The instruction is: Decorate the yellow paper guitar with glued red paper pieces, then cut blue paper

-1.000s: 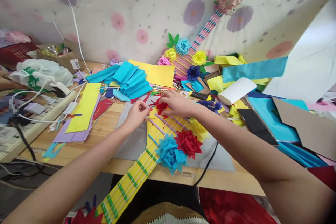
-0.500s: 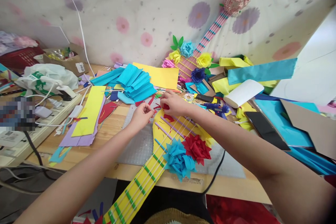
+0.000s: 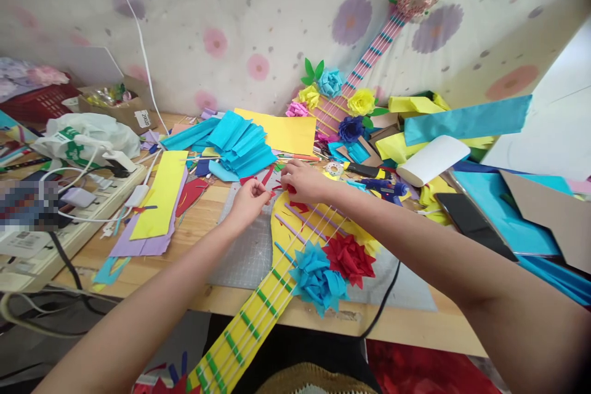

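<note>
A yellow paper guitar (image 3: 258, 314) with white strings and green frets lies slantwise, its body on the grey cutting mat (image 3: 240, 258) and its neck past the table's front edge. Blue (image 3: 321, 280) and red (image 3: 349, 258) paper flowers are on its body. At the body's far end, my right hand (image 3: 307, 183) is curled over red crumpled paper (image 3: 290, 188), mostly hidden beneath the fingers. Just left of it, my left hand (image 3: 250, 204) pinches what looks like a small red paper scrap (image 3: 273, 194).
A blue glue gun (image 3: 384, 188) and a phone (image 3: 473, 225) lie to the right. Pleated blue paper (image 3: 240, 144) and yellow sheets (image 3: 159, 197) are on the left, beside a power strip (image 3: 87, 228). Against the wall leans a pink paper guitar (image 3: 364, 71).
A bit of red now shows at my left fingertips. My right hand stays at nearly the same spot on the guitar body. The view has shifted slightly.
</note>
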{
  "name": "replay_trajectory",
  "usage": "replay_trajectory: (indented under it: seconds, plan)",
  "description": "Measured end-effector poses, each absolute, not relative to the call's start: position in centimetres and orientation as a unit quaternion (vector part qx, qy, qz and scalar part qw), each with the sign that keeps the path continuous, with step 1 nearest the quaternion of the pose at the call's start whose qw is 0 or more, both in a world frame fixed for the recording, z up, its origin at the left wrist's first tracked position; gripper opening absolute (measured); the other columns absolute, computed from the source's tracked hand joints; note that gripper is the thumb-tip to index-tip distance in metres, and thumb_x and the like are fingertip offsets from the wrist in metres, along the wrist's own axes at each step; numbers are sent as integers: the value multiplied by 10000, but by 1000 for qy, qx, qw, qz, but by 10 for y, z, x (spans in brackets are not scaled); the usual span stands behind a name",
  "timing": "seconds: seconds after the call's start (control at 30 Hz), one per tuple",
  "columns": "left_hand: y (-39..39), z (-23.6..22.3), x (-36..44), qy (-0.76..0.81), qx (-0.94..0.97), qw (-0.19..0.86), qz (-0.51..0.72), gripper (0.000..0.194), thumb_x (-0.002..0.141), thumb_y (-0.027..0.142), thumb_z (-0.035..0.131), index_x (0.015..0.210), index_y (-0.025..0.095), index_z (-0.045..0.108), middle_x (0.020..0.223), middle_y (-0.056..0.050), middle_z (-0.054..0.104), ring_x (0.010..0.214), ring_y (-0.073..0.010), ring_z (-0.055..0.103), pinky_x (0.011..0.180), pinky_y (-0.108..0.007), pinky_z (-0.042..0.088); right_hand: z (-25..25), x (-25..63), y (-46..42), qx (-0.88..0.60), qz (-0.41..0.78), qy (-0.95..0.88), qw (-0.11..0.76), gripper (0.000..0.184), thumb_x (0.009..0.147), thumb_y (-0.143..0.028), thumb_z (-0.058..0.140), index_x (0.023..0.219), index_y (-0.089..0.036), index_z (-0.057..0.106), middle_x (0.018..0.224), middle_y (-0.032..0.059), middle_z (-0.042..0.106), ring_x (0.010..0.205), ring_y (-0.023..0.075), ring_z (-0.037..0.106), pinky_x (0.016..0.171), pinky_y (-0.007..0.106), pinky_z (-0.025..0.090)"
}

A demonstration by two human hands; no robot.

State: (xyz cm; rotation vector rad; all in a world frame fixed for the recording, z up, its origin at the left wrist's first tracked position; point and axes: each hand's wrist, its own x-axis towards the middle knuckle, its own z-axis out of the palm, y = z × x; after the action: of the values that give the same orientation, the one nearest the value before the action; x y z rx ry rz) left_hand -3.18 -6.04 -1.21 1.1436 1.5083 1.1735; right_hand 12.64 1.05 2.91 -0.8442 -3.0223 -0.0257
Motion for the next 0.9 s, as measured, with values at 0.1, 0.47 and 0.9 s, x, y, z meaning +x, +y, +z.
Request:
replay_trajectory:
  seconds: [0.1, 0.47, 0.9]
  plan:
    - [-55, -15, -27, 610, 476, 427, 468, 187, 622, 229, 617, 659, 197, 437, 509, 58, 524, 461, -88, 479, 439, -194, 335, 29, 133, 14, -277, 2, -960, 27, 146, 692, -151, 565, 799, -154, 664, 971, 120, 596, 998, 252, 449, 865, 358, 363]
    - [-32, -30, -9, 606, 491, 408, 475, 201, 606, 156, 638, 666, 193, 450, 557, 53, 514, 548, -106, 508, 535, -224, 350, 26, 146, 18, -311, 69, -946, 55, 133, 690, -131, 536, 754, -161, 649, 930, 99, 601, 1013, 229, 459, 904, 347, 347]
    - [-21, -30, 6, 660, 484, 408, 406, 223, 601, 111, 636, 664, 195, 439, 531, 69, 458, 527, -103, 457, 523, -235, 314, 35, 155, 18, -349, 146, -926, 19, 98, 709, -121, 524, 758, -156, 601, 934, 92, 580, 907, 195, 528, 773, 282, 406]
